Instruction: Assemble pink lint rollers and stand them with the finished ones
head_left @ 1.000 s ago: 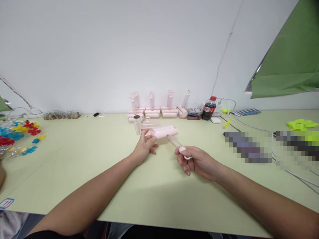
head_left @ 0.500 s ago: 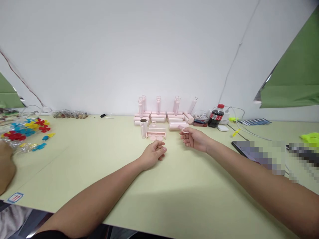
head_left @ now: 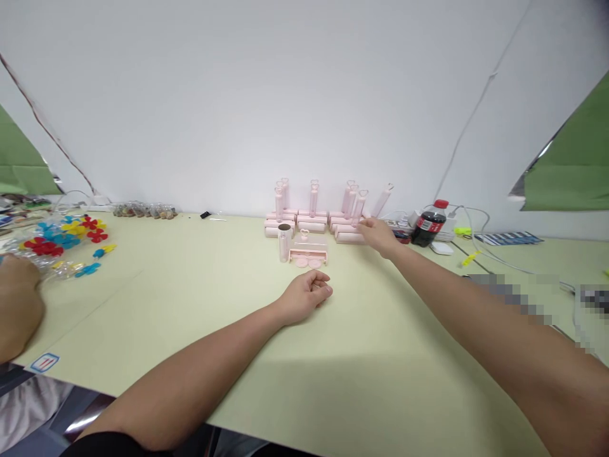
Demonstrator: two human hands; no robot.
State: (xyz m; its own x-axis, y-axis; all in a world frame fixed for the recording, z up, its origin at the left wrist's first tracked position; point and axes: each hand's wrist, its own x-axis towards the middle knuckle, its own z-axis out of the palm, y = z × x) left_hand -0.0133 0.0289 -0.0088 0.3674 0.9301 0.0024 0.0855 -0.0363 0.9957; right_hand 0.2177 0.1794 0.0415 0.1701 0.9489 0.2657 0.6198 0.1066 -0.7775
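Note:
My right hand (head_left: 378, 233) is stretched out to the far side of the table, its fingers on the base of a pink lint roller (head_left: 351, 237) whose handle stands upright. That roller sits at the front right of a row of pink lint rollers (head_left: 311, 219) along the wall. My left hand (head_left: 310, 295) rests on the table with loosely curled fingers and holds nothing. Just beyond it lie a pink roller cover (head_left: 308, 257) and an upright roll with a cardboard core (head_left: 284, 242).
A cola bottle (head_left: 429, 226) stands right of the rollers, with white cables (head_left: 480, 244) and a charger beside it. Colourful plastic pieces (head_left: 66, 238) and small bags (head_left: 143, 210) lie at the left. Another person's hand (head_left: 16, 306) is at the left edge.
My right hand carried the pink lint roller from in front of me to the row at the wall and stood it there. My left hand let go and settled on the table.

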